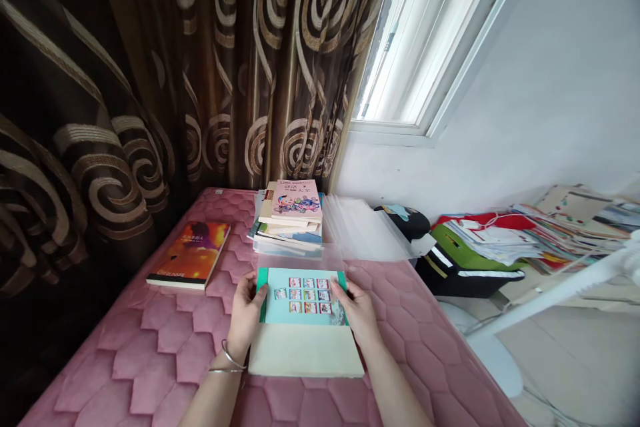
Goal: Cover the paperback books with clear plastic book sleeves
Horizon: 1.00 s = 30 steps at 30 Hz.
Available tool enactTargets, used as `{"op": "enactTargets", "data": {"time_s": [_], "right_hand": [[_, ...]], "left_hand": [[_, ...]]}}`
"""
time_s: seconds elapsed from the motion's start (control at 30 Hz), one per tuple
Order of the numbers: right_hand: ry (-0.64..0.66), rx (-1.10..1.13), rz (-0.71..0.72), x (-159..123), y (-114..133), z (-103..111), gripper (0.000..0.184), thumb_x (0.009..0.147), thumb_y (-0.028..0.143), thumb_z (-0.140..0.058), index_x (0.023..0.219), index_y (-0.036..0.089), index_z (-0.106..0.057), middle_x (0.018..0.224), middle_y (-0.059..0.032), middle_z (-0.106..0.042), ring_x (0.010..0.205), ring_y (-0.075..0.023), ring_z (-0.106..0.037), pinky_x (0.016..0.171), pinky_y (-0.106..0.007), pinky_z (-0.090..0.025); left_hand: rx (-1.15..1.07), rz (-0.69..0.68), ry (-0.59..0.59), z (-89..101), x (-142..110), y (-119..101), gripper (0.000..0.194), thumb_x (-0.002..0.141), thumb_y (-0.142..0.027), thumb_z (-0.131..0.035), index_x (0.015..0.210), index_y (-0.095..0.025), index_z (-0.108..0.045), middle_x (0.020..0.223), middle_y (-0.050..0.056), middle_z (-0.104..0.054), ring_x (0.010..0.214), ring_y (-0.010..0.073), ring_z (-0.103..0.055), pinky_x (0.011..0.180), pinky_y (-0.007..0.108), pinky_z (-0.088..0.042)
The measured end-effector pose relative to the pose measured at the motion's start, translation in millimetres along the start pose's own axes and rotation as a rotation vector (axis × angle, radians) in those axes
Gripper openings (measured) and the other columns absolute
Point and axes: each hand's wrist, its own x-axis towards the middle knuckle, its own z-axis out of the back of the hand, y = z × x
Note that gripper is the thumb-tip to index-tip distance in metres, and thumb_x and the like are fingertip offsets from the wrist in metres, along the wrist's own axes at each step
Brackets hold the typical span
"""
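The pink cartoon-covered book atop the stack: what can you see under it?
Under the pink cartoon-covered book are other books, with pale page edges and some blue showing. Their covers are mostly hidden by the books above.

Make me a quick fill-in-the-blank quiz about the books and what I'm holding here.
1. The left hand and right hand hold a pale teal panel edged in ____ at both sides.
2. The top book on the stack has a ____ cover.
3. From your view, clear plastic sheets lie to the ____ of that stack.
4. Metal bangles circle your ____ wrist.

Missing words: green; pink; right; left.
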Motion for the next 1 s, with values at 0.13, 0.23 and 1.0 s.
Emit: {"op": "enactTargets", "data": {"time_s": [0.13, 0.23, 1.0], "right_hand": [[0.023, 0.043, -0.023, -4, 5, 0, 0.038, 0.069, 0.057, -0.069, 0.077, 0.019, -0.069, 0.071, -0.0018, -0.068, 0.067, -0.0206, -0.060, 0.061, -0.029, -0.046], [0.061, 0.103, -0.031, -6, 9, 1, 0.036, 0.067, 0.052, -0.071, 0.085, 0.021, -0.069, 0.077, -0.0015, -0.069, 0.070, -0.0218, -0.062, 0.062, -0.028, -0.047], [0.107, 0.217, -0.034, -1, -4, 1, 0.033, 0.069, 0.045, -0.072, 0.089, 0.019, -0.069, 0.083, -0.0034, -0.071, 0.075, -0.0225, -0.063, 0.067, -0.030, -0.048]], "left_hand": [[0.004, -0.008, -0.011, -1.8, 0, -2, 0.039, 0.071, -0.041, -0.070, 0.101, -0.019, -0.058, 0.090, 0.003, -0.067, 0.083, 0.0180, -0.063, 0.077, 0.031, -0.048], [0.011, -0.026, -0.033, -3.1, 0, -2, 0.040, 0.070, -0.044, -0.070, 0.099, -0.019, -0.057, 0.089, 0.003, -0.067, 0.081, 0.0174, -0.062, 0.076, 0.030, -0.049], [0.029, -0.016, -0.018, -3.0, -1, -3, 0.036, 0.069, -0.044, -0.070, 0.089, -0.019, -0.055, 0.084, 0.003, -0.066, 0.077, 0.0171, -0.062, 0.069, 0.028, -0.047]]}}
